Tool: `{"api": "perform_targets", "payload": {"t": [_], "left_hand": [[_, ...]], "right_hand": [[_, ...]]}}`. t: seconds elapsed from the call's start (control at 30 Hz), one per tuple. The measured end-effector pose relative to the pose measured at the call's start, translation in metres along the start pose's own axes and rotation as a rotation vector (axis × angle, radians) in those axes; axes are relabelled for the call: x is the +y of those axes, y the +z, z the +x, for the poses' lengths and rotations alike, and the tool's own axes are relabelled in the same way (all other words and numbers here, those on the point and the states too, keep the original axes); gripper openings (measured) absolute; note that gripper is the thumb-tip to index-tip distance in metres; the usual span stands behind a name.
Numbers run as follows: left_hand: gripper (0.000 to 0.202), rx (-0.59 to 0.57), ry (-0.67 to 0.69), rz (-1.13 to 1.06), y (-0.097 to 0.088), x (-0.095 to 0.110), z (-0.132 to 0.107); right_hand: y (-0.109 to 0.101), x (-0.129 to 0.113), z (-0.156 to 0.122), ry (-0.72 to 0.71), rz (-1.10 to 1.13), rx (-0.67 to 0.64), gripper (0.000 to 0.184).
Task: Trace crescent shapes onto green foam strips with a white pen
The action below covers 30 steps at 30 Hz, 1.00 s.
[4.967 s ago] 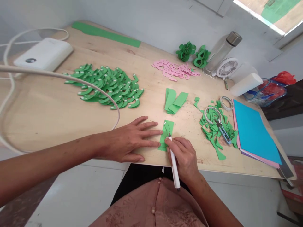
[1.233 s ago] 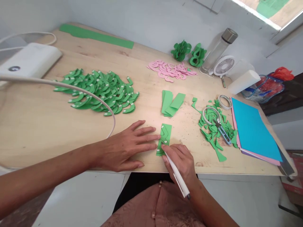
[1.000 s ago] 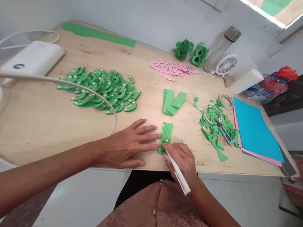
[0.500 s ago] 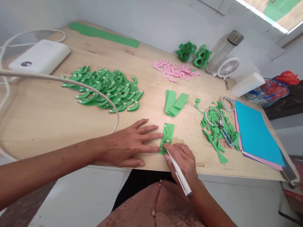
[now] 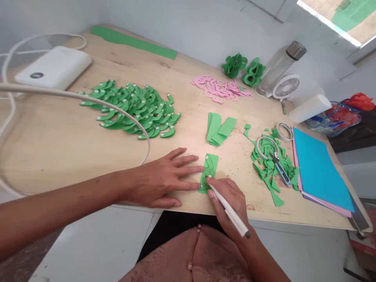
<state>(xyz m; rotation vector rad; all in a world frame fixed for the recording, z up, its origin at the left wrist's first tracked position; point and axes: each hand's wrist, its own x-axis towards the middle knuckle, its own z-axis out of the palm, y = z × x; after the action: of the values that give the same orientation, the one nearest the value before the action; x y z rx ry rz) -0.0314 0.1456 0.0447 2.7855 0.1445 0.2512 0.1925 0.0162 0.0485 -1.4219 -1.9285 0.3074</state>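
Observation:
My left hand (image 5: 167, 178) lies flat with its fingers spread, fingertips touching the left edge of a green paper strip (image 5: 213, 162). A curved line and small white bits show on that strip. My right hand (image 5: 232, 201) is closed round a white pen (image 5: 230, 211), its tip down at the strip's lower part; the exact tip is hidden by the fingers. Beyond the strip lie several plain green paper strips (image 5: 225, 131), overlapping. To the left is a large heap of curved green paper cut-outs (image 5: 132, 107) with white tabs.
Scissors (image 5: 280, 168) and a tape roll (image 5: 261, 154) rest on green scraps (image 5: 276, 197) at right. Blue paper sheets (image 5: 321, 168) lie beyond. Pink cut-outs (image 5: 217, 88), a bottle (image 5: 277, 70) and a small fan (image 5: 286, 87) stand behind. A white cable (image 5: 117, 107) crosses the left side near a power bank (image 5: 55, 66).
The pen has tilted a little, its back end swinging right and up, with my right hand shifting slightly. My left hand stays on the strip. The whole view has moved slightly.

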Motion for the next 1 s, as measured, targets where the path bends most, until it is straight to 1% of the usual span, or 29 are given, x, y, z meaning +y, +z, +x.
{"api": "perform_targets", "payload": {"t": [0.1, 0.17, 0.3, 0.47, 1.0], "left_hand": [[0.05, 0.025, -0.001, 0.0, 0.002, 0.0, -0.001], [0.05, 0.039, 0.006, 0.004, 0.003, -0.001, -0.002], [0.049, 0.058, 0.022, 0.012, 0.006, -0.004, -0.002], [0.049, 0.058, 0.034, 0.022, 0.008, -0.006, -0.003], [0.048, 0.049, 0.036, 0.014, 0.007, -0.006, -0.003]], "right_hand": [[-0.004, -0.001, 0.004, 0.17, 0.164, 0.029, 0.02], [-0.004, -0.001, 0.007, 0.266, 0.228, 0.062, 0.017], [0.002, -0.001, 0.013, 0.365, 0.216, 0.083, 0.009], [0.008, -0.001, 0.015, 0.366, 0.161, 0.079, 0.005], [0.008, -0.002, 0.016, 0.306, 0.108, 0.047, 0.005]]}}
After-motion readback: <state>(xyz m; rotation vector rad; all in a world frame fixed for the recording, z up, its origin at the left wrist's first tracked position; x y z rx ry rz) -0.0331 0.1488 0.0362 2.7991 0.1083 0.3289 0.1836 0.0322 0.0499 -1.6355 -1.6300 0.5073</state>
